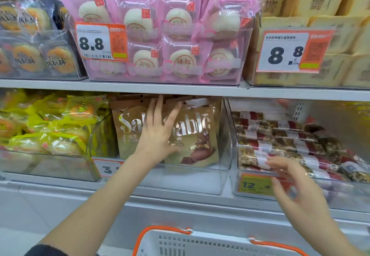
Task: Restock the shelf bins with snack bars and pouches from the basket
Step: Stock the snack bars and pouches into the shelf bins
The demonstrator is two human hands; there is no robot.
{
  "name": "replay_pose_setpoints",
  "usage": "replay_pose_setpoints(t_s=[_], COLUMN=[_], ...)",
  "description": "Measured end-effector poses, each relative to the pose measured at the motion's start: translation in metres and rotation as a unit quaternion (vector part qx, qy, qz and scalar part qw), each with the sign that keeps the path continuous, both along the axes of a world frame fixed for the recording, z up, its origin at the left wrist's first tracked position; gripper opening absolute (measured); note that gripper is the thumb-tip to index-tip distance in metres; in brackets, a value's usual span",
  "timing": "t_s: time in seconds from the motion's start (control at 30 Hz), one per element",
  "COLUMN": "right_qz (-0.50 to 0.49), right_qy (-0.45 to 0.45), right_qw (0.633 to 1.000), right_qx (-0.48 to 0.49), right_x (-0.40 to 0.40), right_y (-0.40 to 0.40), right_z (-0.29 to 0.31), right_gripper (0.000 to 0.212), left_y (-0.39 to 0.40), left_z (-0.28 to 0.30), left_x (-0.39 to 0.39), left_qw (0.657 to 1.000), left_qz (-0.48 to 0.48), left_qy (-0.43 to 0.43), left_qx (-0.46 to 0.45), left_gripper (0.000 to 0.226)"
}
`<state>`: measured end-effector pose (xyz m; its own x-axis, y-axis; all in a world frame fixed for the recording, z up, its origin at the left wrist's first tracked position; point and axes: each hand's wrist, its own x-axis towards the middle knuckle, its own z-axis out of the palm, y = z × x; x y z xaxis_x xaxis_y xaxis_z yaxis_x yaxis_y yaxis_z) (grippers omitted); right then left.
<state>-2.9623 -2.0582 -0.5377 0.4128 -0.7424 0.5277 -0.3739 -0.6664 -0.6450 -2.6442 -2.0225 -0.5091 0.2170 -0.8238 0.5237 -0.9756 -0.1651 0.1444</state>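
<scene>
Glossy pouches (192,135) (flat) under left hand (158,133)

Centre frame: brown foil Sablé pouches (192,133) upright in clear plastic bin (225,155). Right of it, clear-wrapped nut bars (280,135) in neighbouring bin. Bottom centre: white plastic basket with orange handles (200,243).

Orange-white price tag (101,42) on clear bin of pink-wrapped buns showing "8.8". Orange-white price tag (293,50) on bin of pale yellow cake packs showing "8.8". Brown foil pouches (197,133) displaying "Sablé", partly covered. Orange tag (255,184) under nut bars reading "12". Lower tag (107,168) showing "3", rest hidden.
</scene>
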Motion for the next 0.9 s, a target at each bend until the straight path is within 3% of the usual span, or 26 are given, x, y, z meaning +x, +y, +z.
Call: replay_pose_setpoints(t_s=[0.07, 0.17, 0.27, 0.33, 0.5, 0.63, 0.8, 0.9], right_qz=[-0.012, -0.018, -0.01, -0.008, -0.015, -0.009, -0.004, -0.003], right_qy=[-0.011, -0.035, -0.055, -0.059, -0.07, -0.062, -0.044, -0.043], right_qw=[1.0, 0.999, 0.998, 0.998, 0.997, 0.998, 0.999, 0.999], right_qx=[0.007, 0.033, 0.026, 0.021, 0.022, 0.014, 0.003, 0.004], right_x=[-0.015, -0.021, -0.016, -0.015, -0.016, -0.013, -0.011, -0.013], right_y=[0.002, 0.003, 0.004, 0.005, 0.002, -0.001, -0.001, -0.001], right_z=[-0.008, -0.01, -0.004, -0.004, -0.013, -0.016, -0.019, -0.021], right_gripper=[0.064, 0.06, 0.061, 0.064, 0.069, 0.069, 0.069, 0.067], left_y=[0.002, -0.002, -0.021, -0.036, -0.068, -0.078, -0.053, -0.02], left_z=[0.003, 0.008, 0.004, -0.005, -0.009, -0.012, -0.01, -0.002], left_x=[0.003, 0.005, -0.003, -0.007, 0.003, 0.006, 0.024, 0.04], left_qw=[0.995, 0.968, 0.938, 0.917, 0.895, 0.904, 0.926, 0.932], left_qz=[-0.011, -0.034, -0.075, -0.079, -0.058, -0.046, -0.053, -0.036], left_qy=[-0.1, -0.156, -0.209, -0.257, -0.306, -0.277, -0.253, -0.305], left_qx=[0.029, 0.192, 0.268, 0.294, 0.319, 0.323, 0.276, 0.192], left_gripper=[0.131, 0.12, 0.098, 0.098, 0.123, 0.129, 0.14, 0.141])
